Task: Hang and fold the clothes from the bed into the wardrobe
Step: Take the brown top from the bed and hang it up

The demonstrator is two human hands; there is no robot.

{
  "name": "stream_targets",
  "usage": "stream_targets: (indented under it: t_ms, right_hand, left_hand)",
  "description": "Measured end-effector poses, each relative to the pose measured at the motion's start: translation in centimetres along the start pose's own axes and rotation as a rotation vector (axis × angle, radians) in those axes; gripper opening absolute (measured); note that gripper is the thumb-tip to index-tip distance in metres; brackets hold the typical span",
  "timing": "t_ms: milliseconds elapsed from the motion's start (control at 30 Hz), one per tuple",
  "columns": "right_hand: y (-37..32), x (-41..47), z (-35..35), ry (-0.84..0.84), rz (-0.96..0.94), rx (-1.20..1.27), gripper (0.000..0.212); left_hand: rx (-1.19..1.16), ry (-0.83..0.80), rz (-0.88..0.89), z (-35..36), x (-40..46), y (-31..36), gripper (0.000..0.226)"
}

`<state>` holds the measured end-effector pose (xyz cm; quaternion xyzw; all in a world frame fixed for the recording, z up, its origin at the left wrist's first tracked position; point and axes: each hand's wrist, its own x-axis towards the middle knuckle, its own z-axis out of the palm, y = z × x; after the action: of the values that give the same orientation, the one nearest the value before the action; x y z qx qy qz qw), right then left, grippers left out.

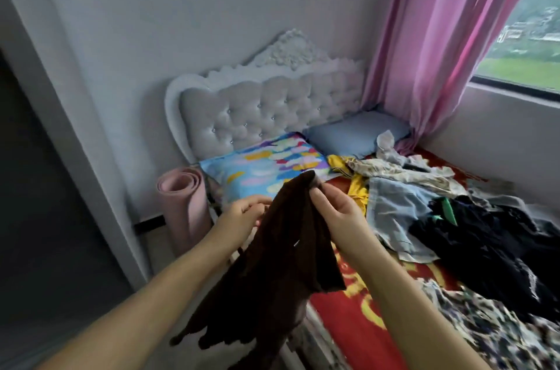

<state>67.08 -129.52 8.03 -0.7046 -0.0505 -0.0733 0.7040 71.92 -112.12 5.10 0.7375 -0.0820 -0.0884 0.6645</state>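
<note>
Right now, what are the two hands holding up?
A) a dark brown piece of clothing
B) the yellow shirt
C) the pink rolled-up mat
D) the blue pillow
A: the left hand and right hand both grip the dark brown garment, which hangs down between them beside the bed.

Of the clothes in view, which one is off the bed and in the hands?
The dark brown garment: both hands grip its top, and it hangs beside the bed. The yellow, pale blue and black pieces lie on the bed.
</note>
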Motion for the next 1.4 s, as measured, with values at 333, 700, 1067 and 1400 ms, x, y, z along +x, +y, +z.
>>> stream_targets:
  t_ms: [333, 700, 1067, 1400]
  right_hand:
    - [-0.3, 4.4, 6.0, -0.295, 0.018, -0.131, 0.007]
    - [2.9, 9.4, 6.2, -0.372, 0.086, -0.482, 0.012]
    - [4.6, 8.7, 16.5, -1.268, -0.151, -0.668, 0.009]
    - [3.2, 11.1, 25.7, -0.628, 0.189, -0.243, 0.022]
  left_hand:
    - [0.190, 0.114, 0.341, -5.4, -0.4, 3.8, 0.016]
    - [-0.316, 0.373, 0.256, -12.2, -1.6, 6.0, 0.028]
    - [-0.271, 0.194, 0.082, -13.9, -5.8, 4.8, 0.022]
    - [0.000, 0.590, -0.079, -23.0, -10.3, 0.5, 0.044]
